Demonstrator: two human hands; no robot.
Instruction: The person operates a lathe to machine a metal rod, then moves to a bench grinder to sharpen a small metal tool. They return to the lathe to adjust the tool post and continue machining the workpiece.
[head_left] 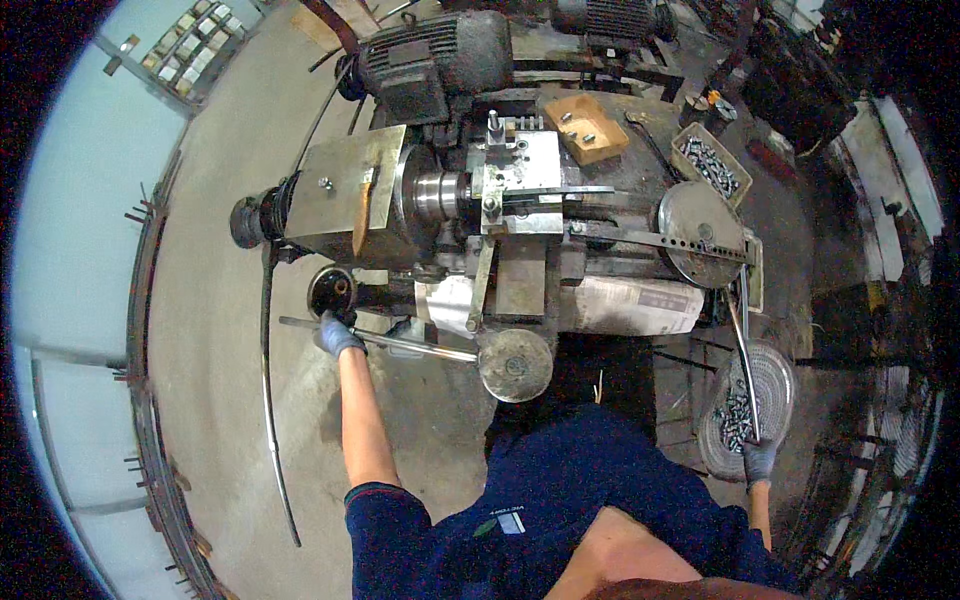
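Concrete floor (225, 220), grey and stained, surrounds a grimy lathe (430, 195), with a pale wall (75, 180) at far left. A wooden box (603, 152) and a tray (697, 134) of small metal parts sit toward the back; a woven basket (772, 385) at right holds more. The right grip (760, 460) curls round the lower end of a steel lever bar (744, 370). The left grip (338, 335) meets a black handwheel (332, 293) at the lathe's front left; I cannot tell how far it closes.

Gap left of disc (515, 366), rod (430, 348) across
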